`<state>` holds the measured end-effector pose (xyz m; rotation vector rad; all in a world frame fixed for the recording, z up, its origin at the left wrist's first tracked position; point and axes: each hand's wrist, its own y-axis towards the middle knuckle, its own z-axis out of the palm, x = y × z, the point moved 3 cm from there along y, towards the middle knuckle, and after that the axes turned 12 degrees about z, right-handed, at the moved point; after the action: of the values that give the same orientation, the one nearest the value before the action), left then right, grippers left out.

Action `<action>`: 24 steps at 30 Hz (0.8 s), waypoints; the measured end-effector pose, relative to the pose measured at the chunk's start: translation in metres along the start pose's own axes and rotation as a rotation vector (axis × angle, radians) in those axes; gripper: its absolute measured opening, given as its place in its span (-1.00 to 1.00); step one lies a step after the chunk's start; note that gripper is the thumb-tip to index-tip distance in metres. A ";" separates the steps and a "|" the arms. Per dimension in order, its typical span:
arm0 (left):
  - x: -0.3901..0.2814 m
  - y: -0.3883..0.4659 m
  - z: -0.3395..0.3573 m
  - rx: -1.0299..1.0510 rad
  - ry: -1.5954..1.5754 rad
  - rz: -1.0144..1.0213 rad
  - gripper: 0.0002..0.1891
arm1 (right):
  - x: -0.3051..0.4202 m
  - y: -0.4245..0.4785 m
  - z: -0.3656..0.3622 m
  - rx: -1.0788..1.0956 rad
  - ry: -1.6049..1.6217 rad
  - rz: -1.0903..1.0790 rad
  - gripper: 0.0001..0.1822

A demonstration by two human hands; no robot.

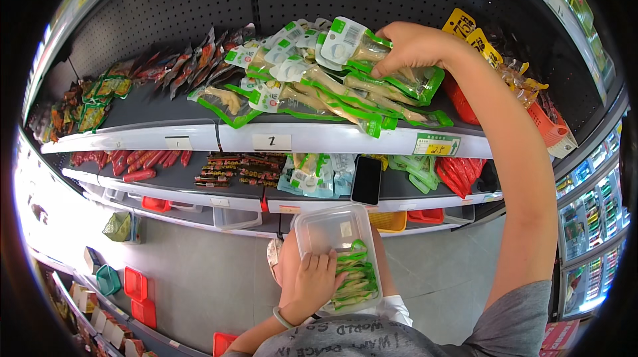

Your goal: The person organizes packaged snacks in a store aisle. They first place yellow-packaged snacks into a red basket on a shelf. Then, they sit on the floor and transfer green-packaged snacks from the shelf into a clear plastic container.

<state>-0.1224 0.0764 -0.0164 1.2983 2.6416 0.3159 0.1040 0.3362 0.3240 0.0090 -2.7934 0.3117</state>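
Note:
My right hand (413, 48) reaches to the upper shelf, its thumb and fingers around a green-edged clear vacuum pack (374, 50) with a white header. Beneath it lies a loose heap of similar packs (329, 90), which look like chicken feet. A clear plastic box (301, 230) rests on my lap, tilted towards me. Several slim green-edged packs (356, 280) lie stacked in its near half. My left hand (316, 277) reaches over the box's left side, with fingers and thumb against these packs; whether it grips any is unclear.
Dark foil packs (192, 65) lie left of the heap; red baskets (546, 118) stand right. A smartphone (366, 180) leans on the lower shelf among red sausages (149, 157) and other snacks. Red bins (135, 285) stand on the floor at left. Drink coolers (590, 222) line the right.

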 end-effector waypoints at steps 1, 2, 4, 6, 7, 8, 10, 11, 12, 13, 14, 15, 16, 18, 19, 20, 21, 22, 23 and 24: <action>0.000 0.000 0.000 0.002 0.002 0.001 -0.35 | -0.002 -0.001 0.001 -0.016 0.014 0.000 -0.33; 0.001 0.000 0.001 0.004 0.004 0.002 -0.35 | -0.004 0.000 0.003 -0.020 0.070 -0.040 -0.35; 0.000 0.000 0.001 0.000 -0.002 0.008 -0.36 | -0.012 0.001 0.012 -0.023 0.185 -0.109 -0.38; 0.001 0.006 -0.001 -0.015 -0.015 0.019 -0.36 | -0.018 -0.009 0.008 -0.537 -0.024 -0.206 -0.45; 0.001 0.006 -0.001 -0.022 -0.016 0.020 -0.36 | -0.010 -0.019 0.014 -0.779 -0.128 -0.262 -0.48; 0.002 0.008 0.000 -0.029 -0.017 0.023 -0.36 | -0.007 -0.033 0.012 -0.928 -0.148 -0.164 -0.46; 0.000 0.002 0.004 -0.018 -0.034 -0.010 -0.36 | 0.029 -0.099 0.000 -1.266 -0.038 -0.211 -0.59; 0.001 0.002 0.008 -0.017 -0.041 -0.025 -0.36 | 0.028 -0.122 0.006 -1.292 0.063 -0.251 -0.63; 0.001 0.003 0.011 -0.018 -0.050 -0.028 -0.36 | 0.026 -0.148 0.011 -1.324 0.157 -0.290 -0.66; 0.000 0.001 0.013 -0.028 -0.054 -0.047 -0.36 | 0.012 -0.163 0.020 -1.169 0.224 -0.241 -0.58; -0.002 0.001 0.015 -0.044 -0.061 -0.053 -0.36 | -0.007 -0.176 0.037 -1.069 0.463 -0.170 -0.55; -0.002 0.000 0.016 -0.056 -0.065 -0.061 -0.36 | -0.018 -0.184 0.057 -0.938 0.604 -0.156 -0.55; -0.002 0.000 0.019 -0.051 -0.077 -0.054 -0.36 | -0.025 -0.190 0.084 -0.743 0.685 -0.184 -0.55; -0.001 -0.004 0.022 -0.038 -0.089 -0.061 -0.36 | -0.024 -0.185 0.148 -0.311 0.656 -0.232 -0.54; -0.001 0.000 0.022 -0.034 -0.086 -0.041 -0.36 | -0.022 -0.178 0.181 -0.181 0.581 -0.232 -0.54; -0.002 0.003 0.020 -0.026 -0.084 -0.029 -0.37 | -0.021 -0.166 0.217 -0.061 0.457 -0.133 -0.55; -0.001 0.005 0.019 -0.018 -0.077 -0.017 -0.37 | -0.021 -0.154 0.249 -0.080 0.250 -0.180 -0.60; -0.001 0.005 0.014 -0.020 -0.075 -0.022 -0.38 | -0.020 -0.142 0.277 -0.086 0.057 -0.241 -0.68; -0.001 0.008 0.007 -0.027 -0.076 -0.021 -0.39 | -0.025 -0.134 0.300 -0.104 -0.027 -0.248 -0.70; -0.001 0.008 0.003 -0.035 -0.074 -0.027 -0.40 | -0.029 -0.127 0.321 -0.121 -0.111 -0.263 -0.73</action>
<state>-0.1150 0.0813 -0.0170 1.2389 2.5778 0.3020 0.0330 0.1417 0.0456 0.3718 -2.8703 0.0800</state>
